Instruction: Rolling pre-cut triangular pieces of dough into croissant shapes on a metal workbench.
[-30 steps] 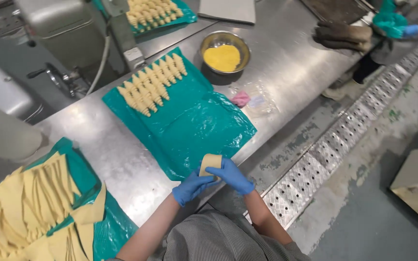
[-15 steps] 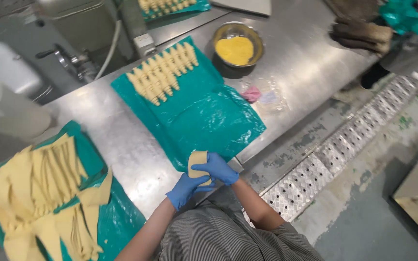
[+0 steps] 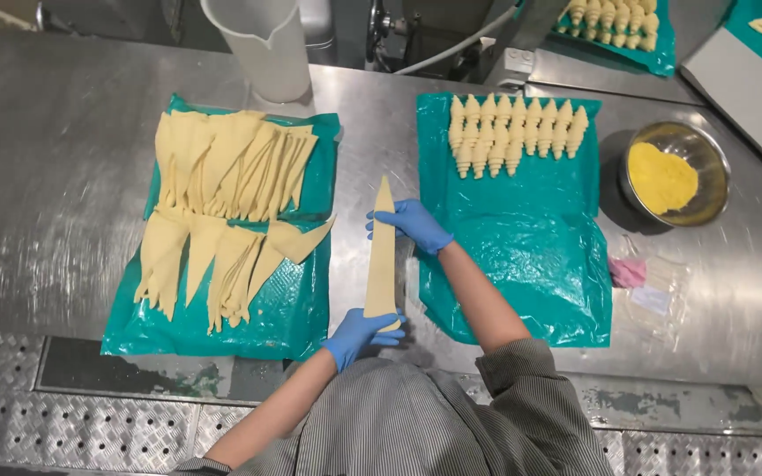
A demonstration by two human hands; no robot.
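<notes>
Gripping the wide near end of a long dough triangle [image 3: 382,256] with the gloved left hand [image 3: 361,332], fingers curled over it. Pinching the strip nearer its tip with the right hand [image 3: 414,223], fingers partly closed. Lying flat on the steel table [image 3: 46,220] between two teal sheets, long axis running near to far, point aimed away. Resting on the left sheet [image 3: 297,308]: a pile of cut triangles [image 3: 222,207], overlapping, count unclear. Lining the right sheet [image 3: 531,256]: about sixteen rolled pieces [image 3: 518,128]. Sitting further right: one metal bowl [image 3: 676,172] of yellow filling.

A steel bowl [image 3: 674,183] of yellow filling, perhaps custard, beside rolled croissants [image 3: 517,132].
</notes>
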